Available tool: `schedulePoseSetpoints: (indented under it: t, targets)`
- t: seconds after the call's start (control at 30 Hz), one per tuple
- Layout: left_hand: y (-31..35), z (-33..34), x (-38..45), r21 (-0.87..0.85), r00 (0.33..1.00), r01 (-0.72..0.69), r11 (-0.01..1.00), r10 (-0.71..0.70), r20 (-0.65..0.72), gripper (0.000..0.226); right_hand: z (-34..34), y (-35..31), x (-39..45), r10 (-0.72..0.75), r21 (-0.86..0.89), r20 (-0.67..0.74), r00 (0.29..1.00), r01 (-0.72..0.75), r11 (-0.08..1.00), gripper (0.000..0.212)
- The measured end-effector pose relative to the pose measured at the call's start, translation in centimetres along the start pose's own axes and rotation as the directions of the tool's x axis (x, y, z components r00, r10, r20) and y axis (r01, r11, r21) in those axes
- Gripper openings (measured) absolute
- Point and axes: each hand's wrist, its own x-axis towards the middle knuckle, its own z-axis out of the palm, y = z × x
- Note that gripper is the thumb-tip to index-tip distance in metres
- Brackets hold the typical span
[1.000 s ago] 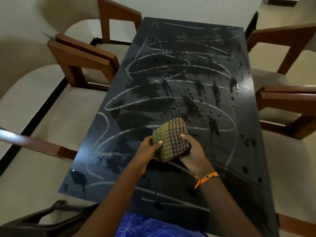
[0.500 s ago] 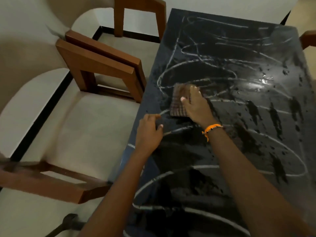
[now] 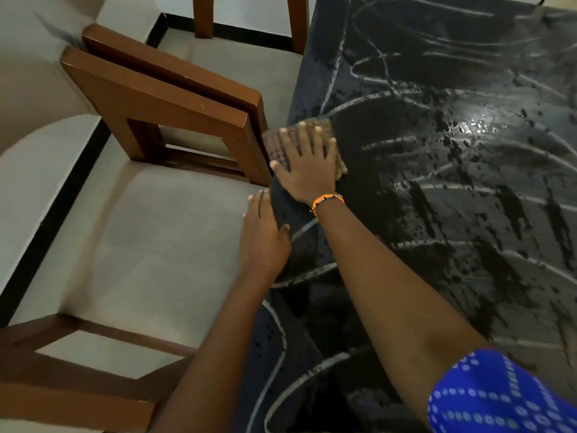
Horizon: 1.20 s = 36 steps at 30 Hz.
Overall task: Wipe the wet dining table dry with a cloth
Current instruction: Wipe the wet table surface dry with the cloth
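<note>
The right hand [image 3: 307,165], an orange bracelet [image 3: 327,200] on its wrist, lies flat with spread fingers [image 3: 317,140] on a folded checked cloth [image 3: 335,157], pressing it onto the dark counter [image 3: 437,214] at its left edge, just beside a wooden chair arm [image 3: 162,98]. The left hand [image 3: 263,235] rests with straight fingers along that same counter edge, nearer the person, its thumb on the top. The counter to the right of the cloth is covered in water drops and smears between pale curved lines, and a blue dotted sleeve [image 3: 499,395] shows at the lower right.
</note>
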Motion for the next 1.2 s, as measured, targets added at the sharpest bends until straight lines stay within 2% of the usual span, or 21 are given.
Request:
schedulePoseSetpoints:
  t: [0.1, 0.17, 0.23, 0.3, 0.4, 0.47, 0.53, 0.6, 0.63, 0.67, 0.77, 0.83, 0.9, 0.97, 1.07, 1.13, 1.2]
  targets:
    - [0.6, 0.1, 0.7, 0.007, 0.999, -0.012, 1.000, 0.012, -0.038, 0.068, -0.6, 1.6, -0.3, -0.232, -0.033, 0.018, 0.973, 0.232, 0.972, 0.060]
    - [1.4, 0.3, 1.5, 0.047, 0.997, -0.072, 0.996, 0.073, -0.022, 0.069, -1.0, 4.6, -1.1, -0.218, -0.054, -0.002, 0.976, 0.218, 0.975, 0.059]
    - [2.5, 0.7, 2.5, 0.112, 0.991, -0.130, 0.985, 0.126, 0.044, 0.075, -1.6, 8.6, -1.8, -0.088, -0.053, -0.037, 0.995, 0.086, 0.995, 0.059]
    - [3.4, 1.4, 3.4, 0.183, 0.987, -0.134, 0.974, 0.114, 0.114, 0.087, -2.4, 13.0, -3.0, 0.051, -0.052, -0.062, 0.997, -0.055, 0.997, 0.058]
    - [4.3, 2.2, 4.2, 0.249, 0.987, -0.090, 0.964, 0.052, 0.155, 0.099, -3.7, 19.5, -5.7, 0.279, -0.058, -0.101, 0.955, -0.286, 0.956, 0.058]
    - [4.3, 2.5, 4.5, 0.250, 0.987, -0.084, 0.964, 0.046, 0.153, 0.101, -4.1, 21.6, -7.1, 0.476, -0.005, -0.127, 0.870, -0.481, 0.877, 0.057]
    - [4.1, 2.5, 4.5, 0.250, 0.987, -0.096, 0.963, 0.059, 0.149, 0.101, -3.7, 21.3, -6.8, 0.659, 0.083, -0.145, 0.738, -0.655, 0.751, 0.057]
    - [3.8, 2.5, 4.5, 0.264, 0.986, -0.110, 0.958, 0.073, 0.148, 0.101, -3.2, 19.1, -5.0, 0.764, 0.153, -0.148, 0.628, -0.749, 0.645, 0.059]
    - [3.8, 2.5, 4.6, 0.274, 0.986, -0.115, 0.955, 0.075, 0.151, 0.101, -3.0, 17.7, -3.8, 0.776, 0.169, -0.138, 0.615, -0.757, 0.631, 0.060]
    - [3.8, 2.5, 4.5, 0.285, 0.985, -0.118, 0.951, 0.075, 0.157, 0.100, -2.8, 16.3, -2.5, 0.762, 0.171, -0.125, 0.636, -0.743, 0.648, 0.060]
    - [3.9, 2.7, 4.6, 0.294, 0.983, -0.120, 0.948, 0.071, 0.171, 0.100, -2.1, 11.5, 2.0, 0.614, 0.157, -0.065, 0.787, -0.599, 0.785, 0.061]
    - [3.9, 2.7, 4.7, 0.294, 0.983, -0.117, 0.949, 0.068, 0.171, 0.101, -1.7, 7.7, 5.0, 0.444, 0.122, -0.029, 0.896, -0.437, 0.891, 0.062]
    - [4.0, 2.6, 4.8, 0.289, 0.983, -0.111, 0.951, 0.061, 0.175, 0.103, -1.3, 4.3, 6.7, 0.214, 0.046, 0.009, 0.977, -0.214, 0.976, 0.063]
    - [4.0, 2.5, 4.8, 0.270, 0.985, -0.097, 0.958, 0.053, 0.166, 0.104, -1.0, 2.2, 7.3, 0.014, 0.002, 0.032, 0.999, -0.014, 1.000, 0.064]
    - [4.1, 2.5, 4.8, 0.259, 0.986, -0.097, 0.961, 0.057, 0.159, 0.103, -1.2, 3.2, 6.6, -0.130, -0.015, 0.045, 0.990, 0.131, 0.991, 0.062]
    - [4.2, 2.5, 4.7, 0.261, 0.986, -0.097, 0.960, 0.056, 0.158, 0.103, -1.6, 5.5, 5.6, -0.168, -0.036, 0.033, 0.985, 0.169, 0.985, 0.061]
    - [4.3, 2.5, 4.7, 0.261, 0.985, -0.083, 0.962, 0.040, 0.165, 0.102, -2.2, 8.6, 4.4, -0.120, -0.037, 0.011, 0.993, 0.120, 0.992, 0.061]
